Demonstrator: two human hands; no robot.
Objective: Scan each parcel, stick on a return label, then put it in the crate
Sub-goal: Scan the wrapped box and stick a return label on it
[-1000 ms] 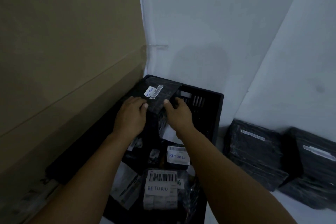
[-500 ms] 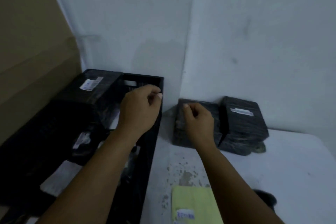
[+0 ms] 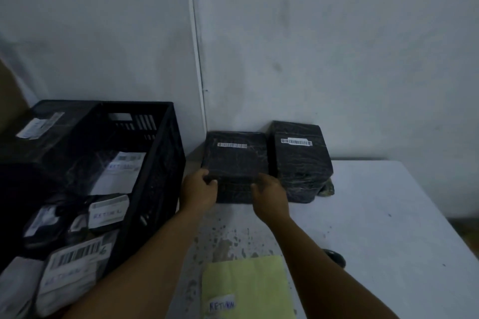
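A black-wrapped parcel (image 3: 234, 155) with a white barcode strip lies flat at the counter's far edge, gripped at its near corners, beside a second barcoded parcel (image 3: 300, 158) on its right; the black crate (image 3: 158, 163) at left holds labelled parcels.

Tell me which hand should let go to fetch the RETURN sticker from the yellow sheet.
Right. Both hands grip the left parcel, the left hand beside the crate. The right hand is on the open table side, and its forearm already passes directly over the yellow sheet.
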